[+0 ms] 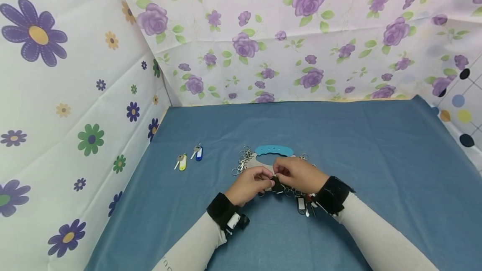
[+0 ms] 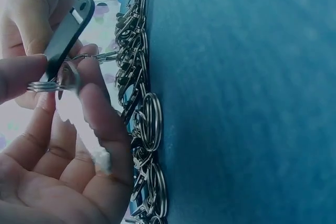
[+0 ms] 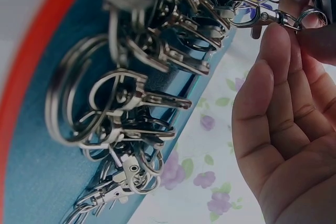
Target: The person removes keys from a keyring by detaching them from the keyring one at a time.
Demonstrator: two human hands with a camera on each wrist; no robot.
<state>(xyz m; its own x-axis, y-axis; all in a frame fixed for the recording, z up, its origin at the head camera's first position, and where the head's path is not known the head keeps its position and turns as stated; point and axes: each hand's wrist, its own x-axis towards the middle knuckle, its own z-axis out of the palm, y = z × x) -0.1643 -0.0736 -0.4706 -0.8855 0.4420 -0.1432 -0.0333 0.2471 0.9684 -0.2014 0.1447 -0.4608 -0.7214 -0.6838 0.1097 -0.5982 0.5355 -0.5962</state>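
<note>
A large key-holder plate [image 1: 253, 162] with a blue handle [image 1: 274, 150] lies on the blue cloth, edged with swivel clasps [image 3: 152, 100] that carry split rings [image 2: 151, 121]. My left hand [image 1: 250, 185] pinches the coiled ring of a key [image 2: 86, 129] between thumb and fingers. On that ring is a black key tag [image 2: 68, 38], also visible in the head view. Close beside it, my right hand [image 1: 301, 175] pinches a small split ring [image 3: 312, 17] on one clasp [image 3: 262, 17]. Fingers partly hide where the two rings meet.
Two keys lie apart to the left, one with a yellow tag [image 1: 182, 162], one with a blue tag [image 1: 199, 154]. Another black-framed tag [image 1: 301, 205] hangs near the right wrist, with a red tag edge in the right wrist view. Flowered sheets [image 1: 244, 45] border the cloth.
</note>
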